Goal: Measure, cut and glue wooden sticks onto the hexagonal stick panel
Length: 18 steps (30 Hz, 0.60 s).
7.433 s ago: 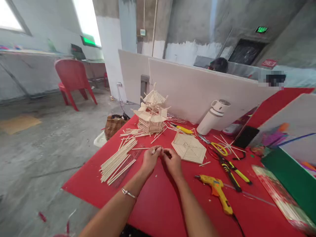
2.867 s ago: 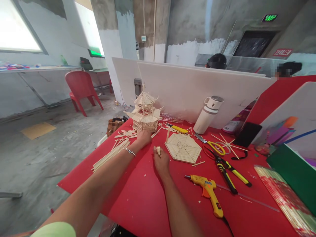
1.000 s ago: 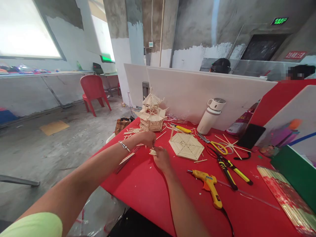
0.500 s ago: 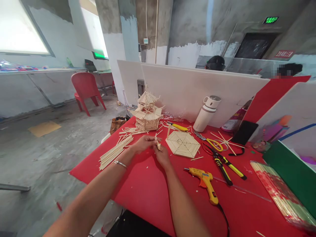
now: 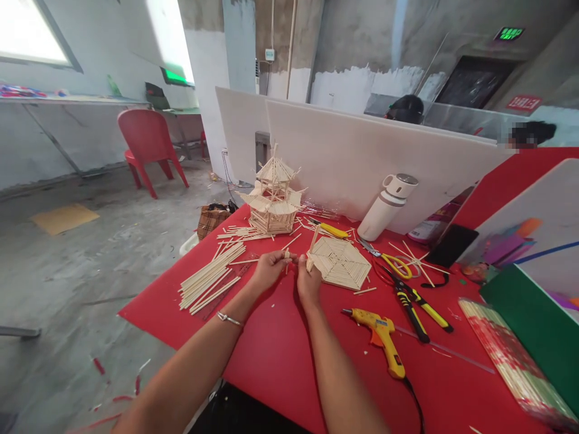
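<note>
My left hand [image 5: 268, 271] and my right hand [image 5: 308, 278] are close together over the red table [image 5: 280, 361], near its middle. The left pinches a short wooden stick at its fingertips. The right is closed on a small bundle of short sticks and touches the edge of a flat hexagonal stick panel [image 5: 339, 263]. A stick-built pagoda model [image 5: 272, 196] stands farther back. A pile of long sticks [image 5: 210, 280] lies to the left of my left hand.
A yellow glue gun [image 5: 383, 340] lies right of my arms, with yellow-handled pliers [image 5: 418, 307] and scissors [image 5: 389, 260] beyond. A white flask [image 5: 386, 206] leans at the white partition [image 5: 362, 160]. A red chair [image 5: 147, 144] stands on the floor at left. People sit behind the partition.
My left hand came back from the sticks near the pagoda to meet my right hand. Both hands have since moved slightly forward, and the right now touches the hexagonal panel.
</note>
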Available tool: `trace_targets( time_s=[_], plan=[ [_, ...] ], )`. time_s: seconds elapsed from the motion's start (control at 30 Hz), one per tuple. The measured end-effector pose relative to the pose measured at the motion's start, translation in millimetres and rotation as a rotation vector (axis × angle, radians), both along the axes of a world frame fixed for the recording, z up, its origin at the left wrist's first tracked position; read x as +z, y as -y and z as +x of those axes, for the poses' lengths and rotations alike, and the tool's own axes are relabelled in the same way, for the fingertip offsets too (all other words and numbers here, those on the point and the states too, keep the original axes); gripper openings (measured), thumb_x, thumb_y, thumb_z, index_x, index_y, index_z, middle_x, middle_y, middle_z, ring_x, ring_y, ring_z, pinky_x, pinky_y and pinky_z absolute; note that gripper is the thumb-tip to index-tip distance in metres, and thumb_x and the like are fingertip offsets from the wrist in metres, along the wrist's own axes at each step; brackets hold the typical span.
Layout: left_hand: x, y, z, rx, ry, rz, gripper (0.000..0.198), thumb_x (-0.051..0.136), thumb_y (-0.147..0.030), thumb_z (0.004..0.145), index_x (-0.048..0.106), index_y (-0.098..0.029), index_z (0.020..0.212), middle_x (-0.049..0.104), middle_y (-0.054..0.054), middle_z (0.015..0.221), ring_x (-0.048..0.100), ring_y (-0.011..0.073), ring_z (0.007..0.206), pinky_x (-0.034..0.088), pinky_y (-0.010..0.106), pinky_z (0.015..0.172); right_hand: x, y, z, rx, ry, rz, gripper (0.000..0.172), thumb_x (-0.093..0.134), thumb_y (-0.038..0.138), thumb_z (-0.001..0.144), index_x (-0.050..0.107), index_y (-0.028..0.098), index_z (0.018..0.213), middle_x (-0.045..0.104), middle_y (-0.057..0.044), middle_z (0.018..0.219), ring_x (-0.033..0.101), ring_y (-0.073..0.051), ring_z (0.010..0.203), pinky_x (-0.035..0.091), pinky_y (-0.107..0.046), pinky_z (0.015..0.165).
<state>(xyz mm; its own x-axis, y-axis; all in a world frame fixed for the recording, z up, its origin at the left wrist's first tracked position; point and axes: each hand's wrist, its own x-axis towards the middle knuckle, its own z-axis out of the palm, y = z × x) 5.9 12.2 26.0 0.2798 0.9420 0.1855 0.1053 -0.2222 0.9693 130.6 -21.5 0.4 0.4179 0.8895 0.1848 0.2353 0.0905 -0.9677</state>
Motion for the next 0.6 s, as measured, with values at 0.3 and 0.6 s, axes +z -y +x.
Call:
trace_targets(
  time_s=[0.3,0.6],
  plan=[
    [-21.8,0.3,-1.2,-0.066,-0.026,-0.076,0.025,0.062,-0.037,0.078,0.068,-0.013,0.077,0.068,0.004,0.072,0.060,0.0147,0.066,0.049,0.027,0.067,-7.0,-1.3,5.8,-0.053,-0.097,0.087,0.054,0.043,0.055,0.094,0.070,0.012,0.112,0.071,-0.015,0.117,0.063,-0.024,0.109,0.046,-0.035,0.094],
    [-29.2,1.0,2.5,-0.088,0.055,0.036,0.017,0.058,-0.019,0.076,0.070,-0.014,0.087,0.071,0.003,0.080,0.063,0.0160,0.075,0.050,0.026,0.073,-8.0,-1.5,1.9,0.051,0.133,0.158,0.047,0.043,0.053,0.096,0.073,0.018,0.101,0.073,-0.010,0.106,0.063,-0.024,0.104,0.046,-0.038,0.094]
  ],
)
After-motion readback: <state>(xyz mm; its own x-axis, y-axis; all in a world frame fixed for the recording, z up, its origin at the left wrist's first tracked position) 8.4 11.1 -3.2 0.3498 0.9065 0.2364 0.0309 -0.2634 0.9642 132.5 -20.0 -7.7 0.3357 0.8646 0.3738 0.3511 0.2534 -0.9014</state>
